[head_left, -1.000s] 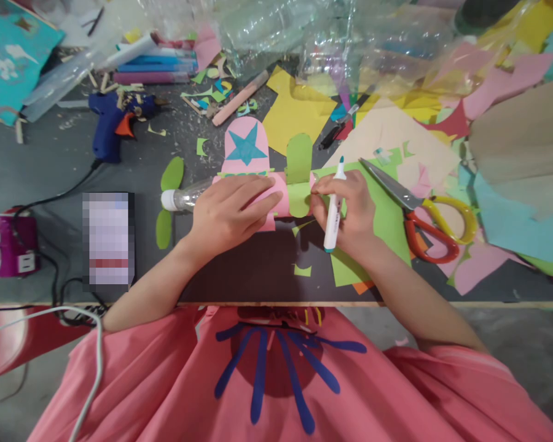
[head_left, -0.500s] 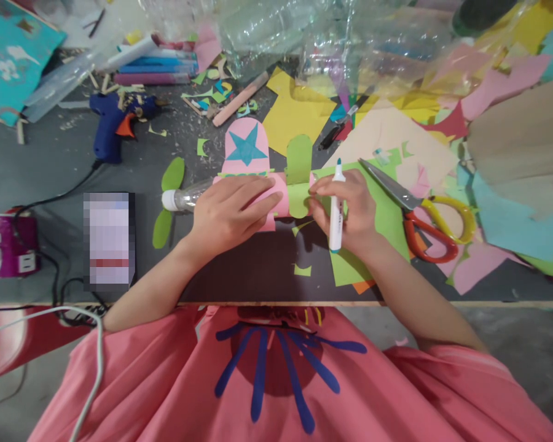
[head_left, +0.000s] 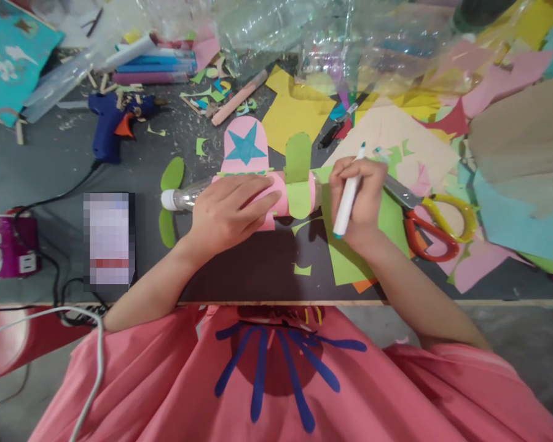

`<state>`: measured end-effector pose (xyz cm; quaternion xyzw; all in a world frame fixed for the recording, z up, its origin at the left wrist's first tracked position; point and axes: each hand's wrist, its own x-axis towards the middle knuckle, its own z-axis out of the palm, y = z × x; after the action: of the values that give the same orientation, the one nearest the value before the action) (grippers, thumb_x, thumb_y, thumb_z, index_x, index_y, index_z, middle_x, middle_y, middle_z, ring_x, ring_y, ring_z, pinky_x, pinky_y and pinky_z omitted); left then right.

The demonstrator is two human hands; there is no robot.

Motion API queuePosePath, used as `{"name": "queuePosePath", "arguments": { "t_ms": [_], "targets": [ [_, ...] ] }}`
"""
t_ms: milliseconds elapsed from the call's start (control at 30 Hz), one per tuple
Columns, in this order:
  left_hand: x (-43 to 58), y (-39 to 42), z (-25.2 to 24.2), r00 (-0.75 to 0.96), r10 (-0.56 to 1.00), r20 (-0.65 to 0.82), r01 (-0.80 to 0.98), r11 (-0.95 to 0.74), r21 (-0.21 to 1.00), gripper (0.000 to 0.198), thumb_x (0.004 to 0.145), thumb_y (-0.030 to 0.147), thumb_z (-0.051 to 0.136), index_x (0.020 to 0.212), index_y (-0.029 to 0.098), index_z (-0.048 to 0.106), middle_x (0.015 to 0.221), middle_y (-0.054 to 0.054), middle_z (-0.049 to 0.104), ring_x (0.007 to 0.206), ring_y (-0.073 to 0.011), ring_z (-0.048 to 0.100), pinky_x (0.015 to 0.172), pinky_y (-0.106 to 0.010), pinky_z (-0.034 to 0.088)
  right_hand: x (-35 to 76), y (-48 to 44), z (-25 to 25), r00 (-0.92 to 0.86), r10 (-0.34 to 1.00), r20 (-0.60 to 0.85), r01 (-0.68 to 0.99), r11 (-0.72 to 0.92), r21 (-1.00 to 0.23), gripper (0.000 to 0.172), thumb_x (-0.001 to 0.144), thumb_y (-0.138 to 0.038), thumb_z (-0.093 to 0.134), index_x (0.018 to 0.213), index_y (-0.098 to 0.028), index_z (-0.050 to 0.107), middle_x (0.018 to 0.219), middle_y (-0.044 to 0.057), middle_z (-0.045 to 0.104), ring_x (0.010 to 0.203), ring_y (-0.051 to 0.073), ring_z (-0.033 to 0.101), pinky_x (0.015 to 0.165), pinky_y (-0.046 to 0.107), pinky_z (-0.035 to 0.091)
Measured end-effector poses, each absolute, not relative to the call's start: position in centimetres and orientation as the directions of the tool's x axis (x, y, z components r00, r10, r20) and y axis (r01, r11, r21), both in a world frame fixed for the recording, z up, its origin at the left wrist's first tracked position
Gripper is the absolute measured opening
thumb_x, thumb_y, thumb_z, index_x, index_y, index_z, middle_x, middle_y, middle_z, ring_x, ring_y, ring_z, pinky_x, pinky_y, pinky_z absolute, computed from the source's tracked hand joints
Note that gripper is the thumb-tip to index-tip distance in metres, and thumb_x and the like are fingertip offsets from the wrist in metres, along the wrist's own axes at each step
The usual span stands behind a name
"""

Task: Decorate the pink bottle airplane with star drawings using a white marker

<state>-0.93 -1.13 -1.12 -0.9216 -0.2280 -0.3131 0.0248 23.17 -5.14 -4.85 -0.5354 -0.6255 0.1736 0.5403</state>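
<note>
A plastic bottle (head_left: pixel 188 199) lies on its side, wrapped in pink paper and fitted with paper wings. Its white cap (head_left: pixel 168 199) has green propeller-like blades (head_left: pixel 172 173). A pink wing (head_left: pixel 233 129) bearing a teal star (head_left: pixel 247 145) stands out from its far side, and a green paper piece (head_left: pixel 298 158) crosses its right end. My left hand (head_left: pixel 235 209) lies over the bottle's middle, fingers curved round it. To the right of the bottle, apart from it, my right hand (head_left: pixel 362 196) grips a white marker (head_left: pixel 348 207), uncapped, teal tip pointing up and away.
Scissors (head_left: pixel 437 230) with red and yellow handles lie right of my right hand, over paper sheets. A blue glue gun (head_left: pixel 105 126) and a phone (head_left: pixel 109 240) are on the left. Pens (head_left: pixel 156 64), paper scraps and clear plastic bottles (head_left: pixel 267 27) crowd the far side.
My right hand has moved right, off the bottle's right end, taking the marker along; the marker now tilts more. The clear bottle base shows. My left hand has stayed in place.
</note>
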Motion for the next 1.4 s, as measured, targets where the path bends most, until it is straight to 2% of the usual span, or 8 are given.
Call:
{"name": "queuePosePath", "arguments": {
  "t_ms": [33, 133, 233, 300, 433, 533, 867, 1400],
  "targets": [
    [-0.9, -1.1, -1.1, 0.698, 0.400, 0.594, 0.438, -0.895, 0.087, 0.026, 0.096, 0.014, 0.058, 0.117, 0.024, 0.069, 0.117, -0.004, 0.079, 0.108, -0.0196, 0.075, 0.089, -0.032, 0.061, 23.3, -4.9, -4.7, 0.287, 0.756, 0.588, 0.474, 0.422, -0.773, 0.019, 0.102, -0.048, 0.053, 0.097, -0.032, 0.045, 0.079, -0.001, 0.054, 0.073, 0.019, 0.058, 0.069, 0.037, 0.049],
    [-0.8, -1.1, -1.0, 0.693, 0.393, 0.604, 0.440, -0.895, 0.078, 0.024, 0.096, 0.014, 0.059, 0.116, 0.023, 0.069, 0.116, -0.005, 0.079, 0.107, -0.0196, 0.076, 0.088, -0.031, 0.061, 23.8, -4.5, -3.7, 0.348, 0.709, 0.613, 0.480, 0.427, -0.766, 0.019, 0.099, -0.047, 0.061, 0.096, -0.031, 0.050, 0.077, -0.001, 0.057, 0.067, 0.018, 0.058, 0.064, 0.036, 0.048],
    [-0.9, -1.1, -0.9, 0.700, 0.392, 0.597, 0.430, -0.899, 0.085, 0.025, 0.096, 0.015, 0.060, 0.118, 0.023, 0.068, 0.117, -0.005, 0.079, 0.108, -0.0197, 0.076, 0.090, -0.032, 0.061, 23.8, -5.0, -2.7, 0.311, 0.779, 0.545, 0.449, 0.385, -0.806, 0.028, 0.097, -0.058, 0.059, 0.094, -0.031, 0.055, 0.076, 0.001, 0.062, 0.061, 0.018, 0.056, 0.058, 0.036, 0.048],
    [-1.0, -1.1, -1.0, 0.710, 0.389, 0.587, 0.427, -0.901, 0.080, 0.026, 0.096, 0.015, 0.059, 0.118, 0.024, 0.068, 0.118, -0.005, 0.079, 0.109, -0.0194, 0.075, 0.091, -0.032, 0.061, 23.5, -5.6, -2.1, 0.239, 0.850, 0.470, 0.313, 0.391, -0.866, 0.033, 0.096, -0.064, 0.056, 0.100, -0.031, 0.061, 0.078, 0.001, 0.065, 0.058, 0.017, 0.056, 0.050, 0.035, 0.046],
    [-1.2, -1.1, -1.1, 0.724, 0.416, 0.550, 0.433, -0.895, 0.107, 0.028, 0.097, 0.016, 0.058, 0.121, 0.025, 0.069, 0.120, -0.006, 0.078, 0.113, -0.0202, 0.074, 0.093, -0.033, 0.061, 22.7, -6.7, -1.2, 0.186, 0.886, 0.425, 0.086, 0.416, -0.905, 0.027, 0.098, -0.057, 0.059, 0.099, -0.031, 0.067, 0.068, -0.004, 0.059, 0.046, 0.011, 0.047, 0.040, 0.028, 0.038],
    [-1.2, -1.2, -1.1, 0.731, 0.436, 0.525, 0.443, -0.888, 0.120, 0.027, 0.097, 0.017, 0.057, 0.119, 0.025, 0.070, 0.120, -0.006, 0.078, 0.114, -0.0213, 0.074, 0.094, -0.035, 0.061, 22.2, -7.2, -0.5, 0.082, 0.920, 0.382, 0.133, 0.370, -0.919, 0.019, 0.098, -0.043, 0.064, 0.090, -0.026, 0.069, 0.069, -0.004, 0.064, 0.050, 0.010, 0.055, 0.045, 0.026, 0.044],
    [-1.0, -1.3, -1.0, 0.713, 0.409, 0.569, 0.424, -0.898, 0.114, 0.025, 0.097, 0.018, 0.058, 0.119, 0.023, 0.068, 0.120, -0.007, 0.078, 0.111, -0.0221, 0.075, 0.090, -0.034, 0.060, 22.1, -7.9, 0.6, 0.024, 0.942, 0.334, 0.328, 0.308, -0.893, 0.024, 0.097, -0.043, 0.065, 0.088, -0.023, 0.073, 0.075, 0.000, 0.073, 0.058, 0.011, 0.063, 0.053, 0.025, 0.051],
    [-0.8, -1.2, -0.6, 0.736, 0.384, 0.558, 0.457, -0.890, 0.010, 0.021, 0.099, 0.019, 0.055, 0.113, 0.023, 0.070, 0.111, -0.004, 0.079, 0.105, -0.0197, 0.075, 0.083, -0.031, 0.060, 22.1, -7.9, 0.6, -0.033, 0.871, 0.491, 0.425, 0.457, -0.781, 0.012, 0.098, -0.030, 0.064, 0.091, -0.026, 0.073, 0.075, 0.000, 0.075, 0.059, 0.012, 0.066, 0.055, 0.024, 0.051]
  ]
}}
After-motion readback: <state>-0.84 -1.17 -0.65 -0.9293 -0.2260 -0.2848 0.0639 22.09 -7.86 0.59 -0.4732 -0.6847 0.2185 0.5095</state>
